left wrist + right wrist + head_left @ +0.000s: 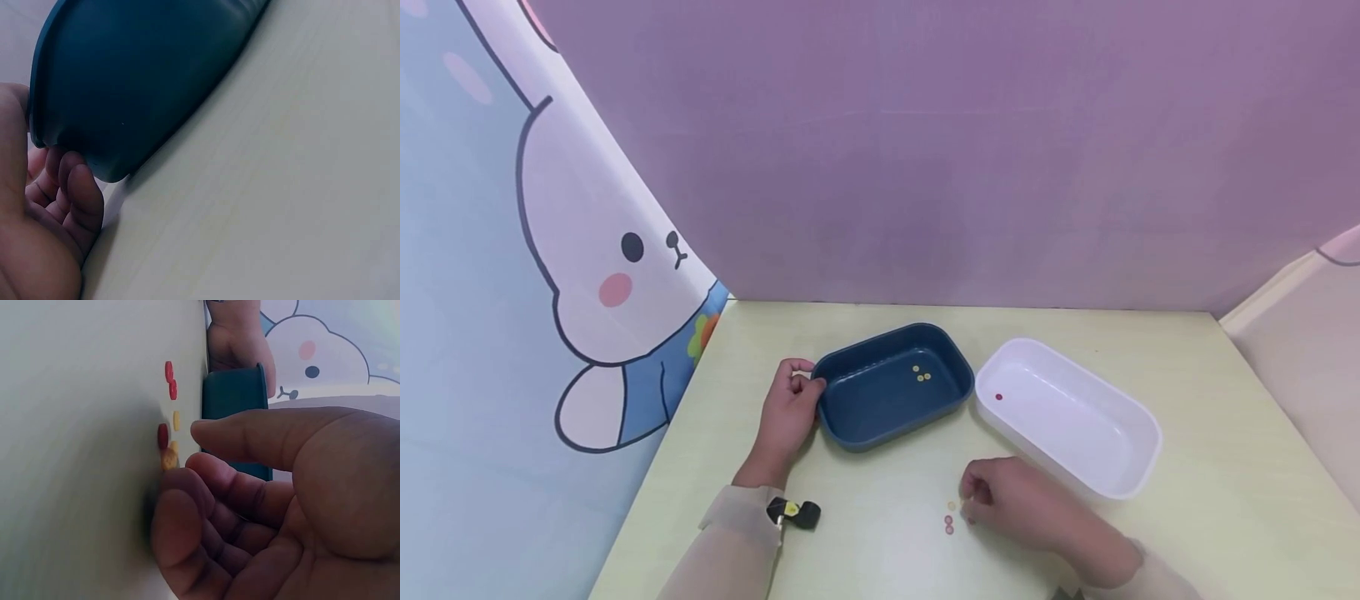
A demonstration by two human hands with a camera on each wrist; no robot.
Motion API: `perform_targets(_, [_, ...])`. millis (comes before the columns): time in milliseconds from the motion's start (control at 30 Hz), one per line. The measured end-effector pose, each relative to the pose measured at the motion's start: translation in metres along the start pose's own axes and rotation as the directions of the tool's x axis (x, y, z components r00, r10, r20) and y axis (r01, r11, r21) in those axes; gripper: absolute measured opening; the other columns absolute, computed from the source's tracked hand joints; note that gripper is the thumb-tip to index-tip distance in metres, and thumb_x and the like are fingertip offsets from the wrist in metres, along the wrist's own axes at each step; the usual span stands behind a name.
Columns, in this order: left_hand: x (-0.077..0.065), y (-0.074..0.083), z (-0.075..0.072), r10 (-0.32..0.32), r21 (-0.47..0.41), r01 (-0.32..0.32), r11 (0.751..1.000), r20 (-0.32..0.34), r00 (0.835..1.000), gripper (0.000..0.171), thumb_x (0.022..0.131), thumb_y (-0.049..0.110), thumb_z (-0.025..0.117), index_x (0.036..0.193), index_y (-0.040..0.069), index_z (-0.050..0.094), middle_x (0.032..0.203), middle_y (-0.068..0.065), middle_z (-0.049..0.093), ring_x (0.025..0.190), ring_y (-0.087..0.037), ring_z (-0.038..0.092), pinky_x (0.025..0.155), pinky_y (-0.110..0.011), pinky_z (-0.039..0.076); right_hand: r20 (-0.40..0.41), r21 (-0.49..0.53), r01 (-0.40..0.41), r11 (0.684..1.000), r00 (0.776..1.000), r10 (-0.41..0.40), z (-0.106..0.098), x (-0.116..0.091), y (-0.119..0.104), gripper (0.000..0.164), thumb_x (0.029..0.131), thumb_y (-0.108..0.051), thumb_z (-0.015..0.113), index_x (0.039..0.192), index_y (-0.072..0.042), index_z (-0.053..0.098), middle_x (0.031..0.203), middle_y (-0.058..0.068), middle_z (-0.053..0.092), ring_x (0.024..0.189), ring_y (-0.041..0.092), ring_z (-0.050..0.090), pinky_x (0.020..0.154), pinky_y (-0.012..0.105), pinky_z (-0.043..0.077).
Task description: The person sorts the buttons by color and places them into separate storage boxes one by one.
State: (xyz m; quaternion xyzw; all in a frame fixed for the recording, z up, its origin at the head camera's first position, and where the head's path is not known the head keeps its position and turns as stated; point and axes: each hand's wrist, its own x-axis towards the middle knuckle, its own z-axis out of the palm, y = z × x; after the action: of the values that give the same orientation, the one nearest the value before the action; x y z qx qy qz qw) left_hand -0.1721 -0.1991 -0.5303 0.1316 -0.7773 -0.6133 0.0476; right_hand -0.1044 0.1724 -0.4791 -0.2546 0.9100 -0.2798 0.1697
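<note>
Buttons (950, 530) loose on table (850, 517). Head: blue tray (872, 417) and white tray (1075, 425) sit adjacent, presumably for short reach.
Left wrist: left hand (47, 219) grips blue tray's end, likely steadying it.
Right wrist: right hand (281, 506) at tilted yellow button (169, 459); can't tell if pinched.

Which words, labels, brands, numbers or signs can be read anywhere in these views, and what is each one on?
None can be read in any view.
Yellow patch on the black wrist device: has a small dark mark, too small and blurred to read.
Dark blue tray, white tray and small red and yellow discs: no lettering visible.
Rabbit print: a drawing, with no lettering visible.
</note>
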Motion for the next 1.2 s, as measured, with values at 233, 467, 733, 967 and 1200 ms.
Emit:
perform_targets(233, [0.0016, -0.0021, -0.0005, -0.014, 0.010, 0.014, 1.000, 0.006, 1.000, 0.027, 0.110, 0.030, 0.064, 0.134, 0.024, 0.054, 0.086, -0.005, 0.056, 0.073, -0.029, 0.059, 0.066, -0.034, 0.052, 0.004, 0.022, -0.026, 0.999, 1.000, 0.026, 0.0030, 0.0011, 0.0013, 0.015, 0.092, -0.018, 0.086, 0.096, -0.023, 0.073, 0.079, -0.017, 0.061, 0.073, -0.001, 0.054, 0.071, 0.025, 0.049])
perform_targets(467, [0.0017, -0.0021, -0.0009, -0.018, 0.003, 0.018, 1.000, 0.011, 1.000, 0.027, 0.110, 0.030, 0.064, 0.135, 0.025, 0.054, 0.086, -0.005, 0.056, 0.073, -0.029, 0.059, 0.066, -0.034, 0.053, -0.009, 0.026, -0.028, 0.999, 1.000, 0.028, 0.0059, 0.0027, 0.0049, 0.015, 0.091, -0.014, 0.084, 0.095, -0.024, 0.073, 0.078, -0.017, 0.062, 0.071, -0.001, 0.054, 0.070, 0.024, 0.049])
perform_targets(733, [0.0006, -0.0005, -0.0008, -0.025, 0.008, 0.025, 1.000, 0.010, 1.000, 0.027, 0.110, 0.030, 0.064, 0.135, 0.025, 0.054, 0.087, -0.005, 0.056, 0.073, -0.029, 0.059, 0.067, -0.034, 0.053, -0.011, 0.036, -0.029, 0.999, 1.000, 0.029, 0.0077, 0.0039, 0.0072, 0.015, 0.092, -0.011, 0.081, 0.091, -0.024, 0.073, 0.074, -0.019, 0.062, 0.070, -0.002, 0.055, 0.069, 0.024, 0.049])
perform_targets(967, [0.0018, -0.0012, 0.0000, -0.034, 0.015, 0.033, 0.999, 0.010, 0.999, 0.027, 0.110, 0.030, 0.064, 0.135, 0.025, 0.054, 0.088, -0.006, 0.057, 0.075, -0.030, 0.060, 0.067, -0.034, 0.053, -0.011, 0.046, -0.019, 0.999, 1.000, 0.020, 0.0080, 0.0044, 0.0089, 0.017, 0.093, -0.011, 0.081, 0.088, -0.024, 0.072, 0.073, -0.020, 0.063, 0.069, -0.002, 0.054, 0.068, 0.023, 0.048])
perform_targets(1200, [0.0029, -0.0023, 0.0013, -0.035, 0.021, 0.035, 0.999, 0.007, 0.999, 0.027, 0.111, 0.030, 0.063, 0.135, 0.025, 0.054, 0.089, -0.005, 0.057, 0.076, -0.029, 0.060, 0.068, -0.034, 0.053, -0.026, 0.057, -0.006, 0.998, 1.000, 0.007, 0.0072, 0.0045, 0.0092, 0.018, 0.091, -0.009, 0.083, 0.089, -0.024, 0.073, 0.075, -0.020, 0.063, 0.071, -0.003, 0.055, 0.070, 0.023, 0.049])
